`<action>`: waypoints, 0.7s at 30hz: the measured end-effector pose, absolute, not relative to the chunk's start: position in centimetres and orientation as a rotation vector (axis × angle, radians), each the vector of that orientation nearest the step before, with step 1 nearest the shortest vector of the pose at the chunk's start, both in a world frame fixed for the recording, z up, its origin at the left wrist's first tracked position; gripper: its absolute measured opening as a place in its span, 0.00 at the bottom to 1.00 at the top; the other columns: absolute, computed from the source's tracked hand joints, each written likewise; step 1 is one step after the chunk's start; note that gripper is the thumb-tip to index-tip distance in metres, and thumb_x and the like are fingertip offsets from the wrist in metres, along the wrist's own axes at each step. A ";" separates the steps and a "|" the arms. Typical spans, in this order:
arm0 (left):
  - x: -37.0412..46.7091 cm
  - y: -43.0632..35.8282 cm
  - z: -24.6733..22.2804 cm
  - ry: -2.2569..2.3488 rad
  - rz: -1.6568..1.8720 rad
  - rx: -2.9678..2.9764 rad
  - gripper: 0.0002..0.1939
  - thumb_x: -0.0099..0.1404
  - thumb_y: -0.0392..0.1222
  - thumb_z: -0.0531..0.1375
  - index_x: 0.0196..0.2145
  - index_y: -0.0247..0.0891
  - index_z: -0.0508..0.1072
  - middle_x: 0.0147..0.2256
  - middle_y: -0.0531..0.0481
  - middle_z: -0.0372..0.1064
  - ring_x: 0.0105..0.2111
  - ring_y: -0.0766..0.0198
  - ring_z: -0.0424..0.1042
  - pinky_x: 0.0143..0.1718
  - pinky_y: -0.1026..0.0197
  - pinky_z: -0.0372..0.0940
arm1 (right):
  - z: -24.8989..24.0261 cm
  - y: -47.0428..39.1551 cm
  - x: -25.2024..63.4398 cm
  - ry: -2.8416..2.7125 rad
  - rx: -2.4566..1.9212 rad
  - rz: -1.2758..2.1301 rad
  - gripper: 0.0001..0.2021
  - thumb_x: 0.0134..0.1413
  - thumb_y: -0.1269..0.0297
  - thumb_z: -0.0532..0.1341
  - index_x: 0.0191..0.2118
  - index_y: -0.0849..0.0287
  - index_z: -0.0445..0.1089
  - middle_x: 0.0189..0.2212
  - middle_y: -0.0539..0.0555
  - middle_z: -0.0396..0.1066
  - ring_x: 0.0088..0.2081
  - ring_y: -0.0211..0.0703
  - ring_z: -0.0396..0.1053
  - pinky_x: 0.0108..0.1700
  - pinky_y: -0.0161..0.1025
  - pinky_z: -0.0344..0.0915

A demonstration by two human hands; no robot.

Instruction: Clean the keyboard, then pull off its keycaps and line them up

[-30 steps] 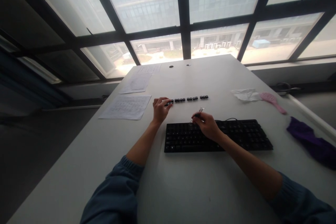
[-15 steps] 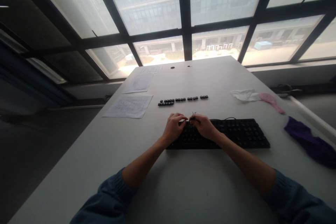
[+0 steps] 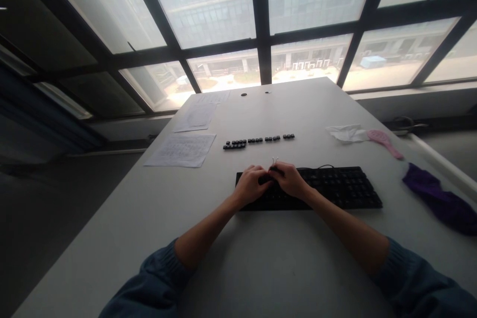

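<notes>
A black keyboard [image 3: 345,191] lies across the desk under both hands, its left half partly covered. My right hand [image 3: 290,179] is closed over the keyboard's upper edge on a keycap puller [image 3: 275,161], whose two thin wire prongs stick up past the fingers. Against it, my left hand [image 3: 251,186] has its fingers and thumb curled in near the right fingertips. Whatever lies between the left fingertips is hidden. Beyond the keyboard, loose black keycaps [image 3: 255,140] stand in small groups in a row, with a shorter second row at the left.
Written paper sheets [image 3: 181,150] lie on the left of the white desk [image 3: 290,258]. To the right are a crumpled white tissue [image 3: 346,133], a pink hairbrush-like item [image 3: 383,143] and a purple cloth [image 3: 439,198]. Large windows [image 3: 309,0] rise behind the desk.
My left hand has moved slightly right and down, its fingers now meeting the right fingertips. The right hand stays nearly in place with the puller. The view has shifted a little.
</notes>
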State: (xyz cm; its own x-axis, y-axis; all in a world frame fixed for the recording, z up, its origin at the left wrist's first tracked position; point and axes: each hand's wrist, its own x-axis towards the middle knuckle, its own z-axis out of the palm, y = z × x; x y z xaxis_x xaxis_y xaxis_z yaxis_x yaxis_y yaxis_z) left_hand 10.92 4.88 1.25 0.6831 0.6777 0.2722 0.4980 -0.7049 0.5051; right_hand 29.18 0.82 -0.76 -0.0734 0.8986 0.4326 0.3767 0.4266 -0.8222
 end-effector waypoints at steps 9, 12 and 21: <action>11.1 4.9 0.5 0.972 0.640 2.516 0.05 0.62 0.41 0.66 0.38 0.43 0.79 0.35 0.51 0.73 0.37 0.60 0.71 0.41 0.59 0.64 | -0.9 0.8 29.2 -1.638 -1.142 0.608 0.07 0.59 0.66 0.61 0.30 0.59 0.73 0.27 0.52 0.73 0.31 0.43 0.69 0.37 0.39 0.64; 11.1 4.7 0.4 0.981 0.650 2.520 0.05 0.63 0.41 0.66 0.38 0.44 0.78 0.36 0.51 0.73 0.38 0.60 0.71 0.42 0.59 0.64 | -1.0 0.9 29.4 -1.626 -1.133 0.629 0.07 0.59 0.67 0.61 0.31 0.59 0.74 0.28 0.52 0.74 0.31 0.43 0.70 0.38 0.39 0.65; 11.1 4.5 0.3 0.939 0.783 2.442 0.07 0.67 0.39 0.62 0.43 0.44 0.76 0.42 0.51 0.72 0.44 0.60 0.71 0.47 0.58 0.65 | -1.0 1.0 29.6 -1.449 -1.114 0.697 0.07 0.59 0.64 0.61 0.32 0.59 0.75 0.29 0.53 0.76 0.33 0.43 0.72 0.39 0.39 0.66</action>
